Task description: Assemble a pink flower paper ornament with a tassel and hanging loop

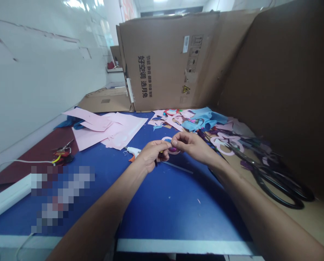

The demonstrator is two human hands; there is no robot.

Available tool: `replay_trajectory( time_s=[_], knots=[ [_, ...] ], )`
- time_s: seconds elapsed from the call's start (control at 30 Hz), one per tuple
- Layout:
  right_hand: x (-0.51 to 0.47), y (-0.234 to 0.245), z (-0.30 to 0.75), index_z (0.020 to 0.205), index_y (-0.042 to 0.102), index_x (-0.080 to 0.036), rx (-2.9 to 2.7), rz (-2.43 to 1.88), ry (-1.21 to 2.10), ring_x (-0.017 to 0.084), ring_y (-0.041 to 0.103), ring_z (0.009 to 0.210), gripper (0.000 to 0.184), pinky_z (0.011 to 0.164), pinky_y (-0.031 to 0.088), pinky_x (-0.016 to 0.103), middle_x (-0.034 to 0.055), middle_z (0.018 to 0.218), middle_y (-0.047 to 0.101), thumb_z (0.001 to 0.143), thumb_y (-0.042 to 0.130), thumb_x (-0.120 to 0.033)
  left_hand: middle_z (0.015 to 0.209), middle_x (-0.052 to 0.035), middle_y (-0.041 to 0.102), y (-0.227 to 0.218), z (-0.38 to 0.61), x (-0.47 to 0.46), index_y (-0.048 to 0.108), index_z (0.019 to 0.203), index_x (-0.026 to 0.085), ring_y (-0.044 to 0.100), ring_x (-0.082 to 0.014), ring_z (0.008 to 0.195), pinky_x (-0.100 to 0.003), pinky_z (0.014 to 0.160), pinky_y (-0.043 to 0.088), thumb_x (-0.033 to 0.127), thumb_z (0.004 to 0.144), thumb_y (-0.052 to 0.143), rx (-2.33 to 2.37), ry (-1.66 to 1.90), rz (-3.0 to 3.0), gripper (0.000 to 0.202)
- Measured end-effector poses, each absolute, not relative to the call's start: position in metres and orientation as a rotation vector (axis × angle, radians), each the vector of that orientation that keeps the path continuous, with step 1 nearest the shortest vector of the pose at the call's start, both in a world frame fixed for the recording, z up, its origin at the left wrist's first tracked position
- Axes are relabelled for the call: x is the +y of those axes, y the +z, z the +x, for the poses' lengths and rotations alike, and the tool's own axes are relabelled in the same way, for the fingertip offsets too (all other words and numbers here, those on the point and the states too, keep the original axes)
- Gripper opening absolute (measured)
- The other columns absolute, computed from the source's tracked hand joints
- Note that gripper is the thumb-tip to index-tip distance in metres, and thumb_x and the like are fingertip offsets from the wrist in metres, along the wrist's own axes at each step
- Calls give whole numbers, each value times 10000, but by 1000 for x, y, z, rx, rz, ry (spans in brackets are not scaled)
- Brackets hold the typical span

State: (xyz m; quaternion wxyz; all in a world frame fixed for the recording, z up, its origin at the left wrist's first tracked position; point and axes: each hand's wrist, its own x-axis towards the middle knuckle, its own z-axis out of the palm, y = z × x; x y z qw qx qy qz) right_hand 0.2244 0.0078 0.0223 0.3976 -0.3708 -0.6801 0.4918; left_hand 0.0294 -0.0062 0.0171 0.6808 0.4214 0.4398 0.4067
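My left hand (155, 151) and my right hand (191, 145) meet at the fingertips over the middle of the blue table. Both are closed in a pinch at a small pink-rimmed paper ring (166, 138) with shiny blue and purple in it. The fingers cover much of this ring, so its full shape is hidden. Under the left hand's curled fingers a small dark bit shows, too hidden to name. Just left of that hand lies a white glue gun (134, 150) with an orange part. A thin pale strip (179, 168) rests on the table below the hands.
Pink sheets (110, 127) are piled at back left. Pink scraps (175, 121) and blue cloth (209, 117) lie at the back. Large black-handled scissors (273, 181) and cut pink rings (228, 144) are at right. Cardboard walls (167, 69) stand behind. Red-handled pliers (62, 156) lie left.
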Motion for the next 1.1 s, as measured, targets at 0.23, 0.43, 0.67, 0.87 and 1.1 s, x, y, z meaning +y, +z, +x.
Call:
replay_trajectory(
  time_s=[0.23,0.43,0.67,0.87,1.1],
  knots=[
    [8,21,224,860,679,-214,-1754,-931,1207,171,600,721,414,689,512,314,26,789,685,907,802,-607,576,36,580,17,30,-5,690,759,168,553,-87,504,-224,558,439,222,813,812,998,921,920,143],
    [8,22,224,867,681,-210,-1746,-919,1230,165,591,723,410,698,496,312,23,803,684,906,811,-598,567,36,578,17,30,-5,689,752,169,555,-88,501,-222,555,446,215,815,791,996,930,913,128],
    [7,23,225,957,728,-210,-1678,-898,1275,172,665,747,411,721,584,326,35,872,732,881,846,-596,571,28,589,19,27,-5,701,757,163,570,-96,510,-227,545,426,226,806,818,981,938,899,142],
    [9,25,228,1007,758,-223,-1687,-873,1268,204,727,795,383,752,636,360,57,925,790,856,883,-552,568,22,589,19,25,-4,707,756,155,559,-95,506,-230,543,441,206,822,817,931,932,843,138],
    [9,21,227,1012,800,-216,-1748,-848,1221,193,715,807,312,751,606,336,46,911,787,877,875,-487,568,15,594,20,25,-5,704,757,147,577,-107,498,-237,529,444,181,863,767,898,918,817,128]
  ],
)
